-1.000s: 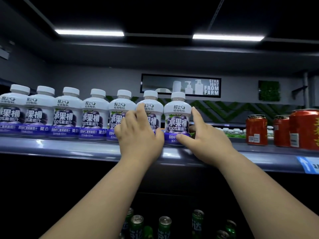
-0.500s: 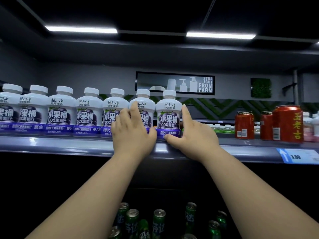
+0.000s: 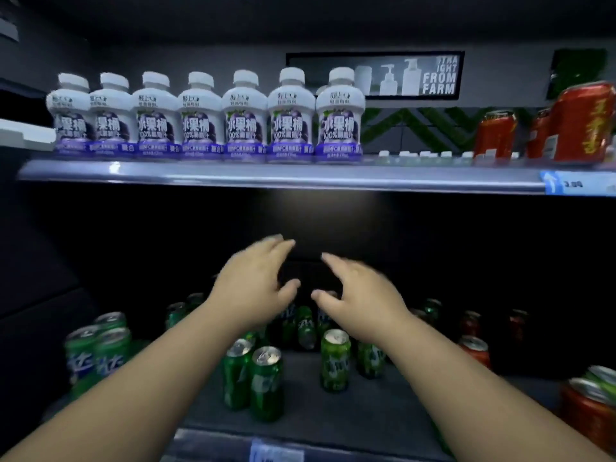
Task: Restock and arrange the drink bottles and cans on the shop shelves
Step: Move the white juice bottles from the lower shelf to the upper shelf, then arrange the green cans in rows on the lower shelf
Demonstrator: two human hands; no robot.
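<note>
Hands first: both are empty, fingers spread and blurred, the left hand (image 3: 255,288) and the right hand (image 3: 358,303) side by side in the dark gap under the upper shelf (image 3: 266,176), above the green cans (image 3: 266,381) on the lower shelf (image 3: 366,408). Those cans stand in loose clumps, some touching, some apart, and the ones at the back are hard to make out. My worry is a wrist or forearm clipping a front can while reaching for one behind; one knock could topple its neighbours. The white bottles (image 3: 246,118) up top sit in a neat row, labels forward, and the red cans (image 3: 581,123) at the right look close to the shelf edge.
</note>
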